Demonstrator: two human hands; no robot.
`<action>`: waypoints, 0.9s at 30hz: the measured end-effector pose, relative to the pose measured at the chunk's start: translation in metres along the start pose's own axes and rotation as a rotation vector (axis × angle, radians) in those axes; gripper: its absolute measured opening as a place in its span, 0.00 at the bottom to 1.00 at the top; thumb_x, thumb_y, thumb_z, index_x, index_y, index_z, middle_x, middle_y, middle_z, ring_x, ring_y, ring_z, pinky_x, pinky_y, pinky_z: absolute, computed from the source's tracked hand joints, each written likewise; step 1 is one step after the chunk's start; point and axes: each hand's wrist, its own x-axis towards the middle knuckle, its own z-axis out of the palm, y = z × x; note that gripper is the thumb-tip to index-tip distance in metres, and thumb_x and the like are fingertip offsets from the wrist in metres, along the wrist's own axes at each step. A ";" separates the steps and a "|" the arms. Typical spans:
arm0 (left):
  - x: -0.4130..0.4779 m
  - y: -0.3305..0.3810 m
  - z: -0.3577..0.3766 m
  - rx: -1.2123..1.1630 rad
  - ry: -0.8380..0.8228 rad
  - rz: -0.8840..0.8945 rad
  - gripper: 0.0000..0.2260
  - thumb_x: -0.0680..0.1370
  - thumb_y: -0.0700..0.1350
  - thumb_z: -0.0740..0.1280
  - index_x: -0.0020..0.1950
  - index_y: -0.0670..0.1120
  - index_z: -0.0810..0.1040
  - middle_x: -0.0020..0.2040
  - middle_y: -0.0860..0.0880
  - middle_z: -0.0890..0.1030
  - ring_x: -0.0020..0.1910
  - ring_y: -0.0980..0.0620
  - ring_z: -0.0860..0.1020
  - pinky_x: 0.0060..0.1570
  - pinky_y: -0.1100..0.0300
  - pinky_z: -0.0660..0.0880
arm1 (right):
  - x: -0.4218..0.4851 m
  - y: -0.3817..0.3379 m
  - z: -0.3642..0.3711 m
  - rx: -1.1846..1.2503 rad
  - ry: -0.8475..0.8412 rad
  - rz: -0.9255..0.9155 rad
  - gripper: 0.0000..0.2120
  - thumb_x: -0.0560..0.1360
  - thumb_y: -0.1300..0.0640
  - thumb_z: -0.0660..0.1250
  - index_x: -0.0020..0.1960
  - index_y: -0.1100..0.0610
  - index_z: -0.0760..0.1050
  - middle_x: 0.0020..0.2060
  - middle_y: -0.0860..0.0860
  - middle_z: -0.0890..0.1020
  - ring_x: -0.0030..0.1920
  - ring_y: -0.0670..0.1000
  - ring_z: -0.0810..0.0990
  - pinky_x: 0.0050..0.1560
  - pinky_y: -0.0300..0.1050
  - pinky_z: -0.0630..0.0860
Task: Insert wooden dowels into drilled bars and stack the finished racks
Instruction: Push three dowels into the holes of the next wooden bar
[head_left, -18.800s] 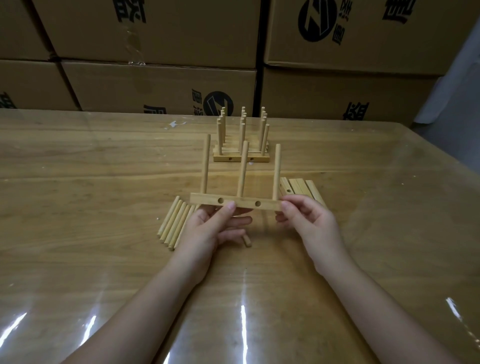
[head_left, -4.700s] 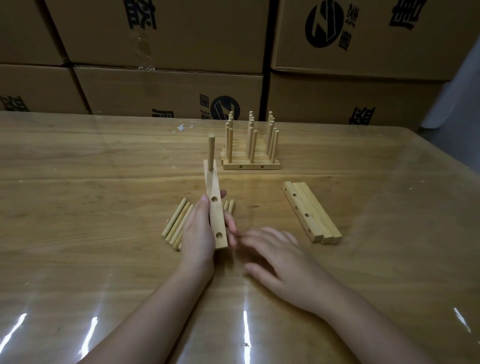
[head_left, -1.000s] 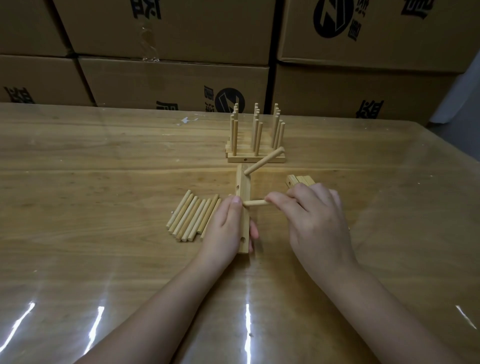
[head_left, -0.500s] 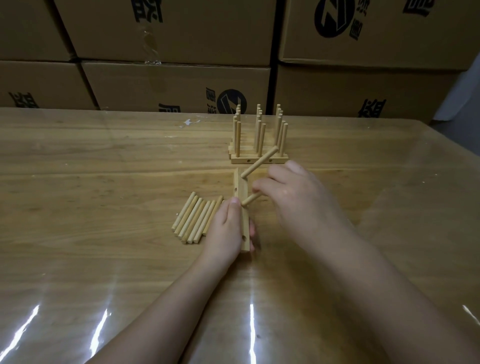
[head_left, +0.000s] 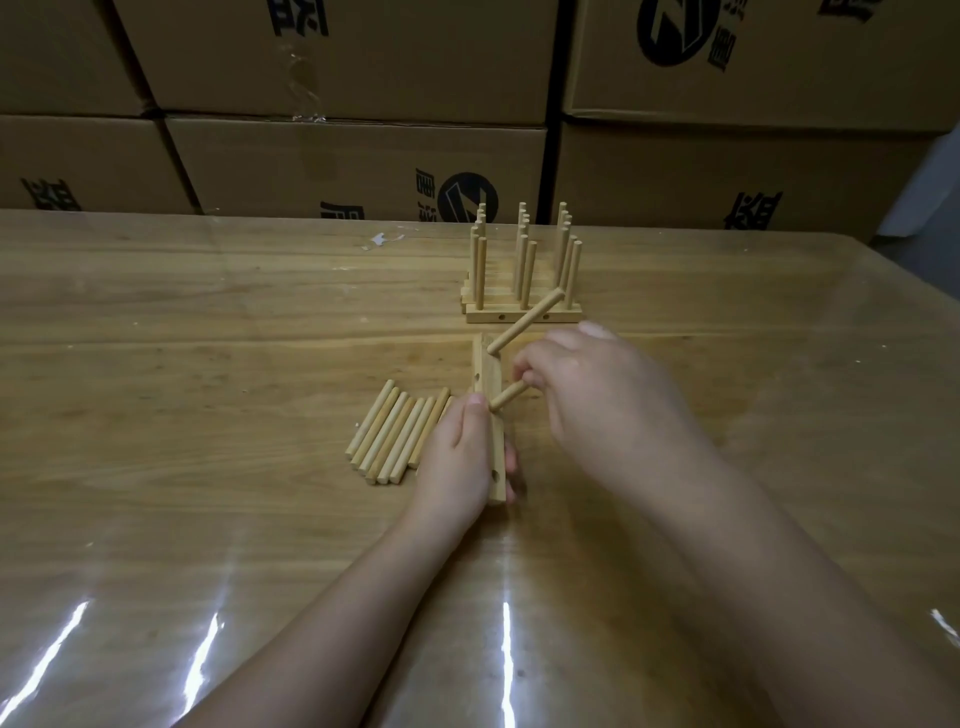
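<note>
On the table (head_left: 208, 322), a person's left hand (head_left: 457, 457) is gripping a drilled bar (head_left: 487, 371) while the right hand (head_left: 587, 395) is pinching a second dowel (head_left: 506, 397) at the bar's middle hole. A first dowel (head_left: 527, 322) is sitting at the far end. A straight push likely comes next, then filling the near hole. The finished racks (head_left: 522, 275) are standing just beyond.

Black print stands on the cardboard boxes (head_left: 353, 156) across the top of the frame. A round black logo (head_left: 467, 198) sits at upper centre, a second logo (head_left: 675, 31) at upper right, each beside Chinese characters (head_left: 753, 210) too cropped or blurred to read.
</note>
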 end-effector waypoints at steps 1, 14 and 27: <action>0.000 0.000 0.000 0.001 -0.007 0.004 0.16 0.84 0.47 0.48 0.43 0.46 0.71 0.25 0.49 0.75 0.20 0.53 0.72 0.22 0.65 0.68 | 0.000 0.000 0.001 -0.001 -0.006 0.010 0.12 0.77 0.60 0.59 0.56 0.49 0.75 0.51 0.44 0.78 0.54 0.47 0.70 0.43 0.39 0.62; 0.003 0.000 -0.005 -0.106 -0.047 0.006 0.15 0.84 0.48 0.49 0.49 0.45 0.72 0.27 0.48 0.78 0.21 0.54 0.73 0.24 0.65 0.70 | -0.002 0.007 -0.003 0.079 0.070 0.026 0.08 0.79 0.48 0.58 0.51 0.50 0.72 0.41 0.41 0.75 0.39 0.46 0.74 0.32 0.43 0.70; 0.000 0.001 -0.001 -0.033 -0.019 -0.001 0.14 0.84 0.48 0.49 0.48 0.48 0.72 0.27 0.48 0.77 0.22 0.52 0.73 0.26 0.63 0.70 | -0.001 0.013 0.000 0.151 0.034 -0.010 0.08 0.78 0.49 0.59 0.46 0.52 0.72 0.37 0.43 0.76 0.37 0.46 0.74 0.33 0.43 0.70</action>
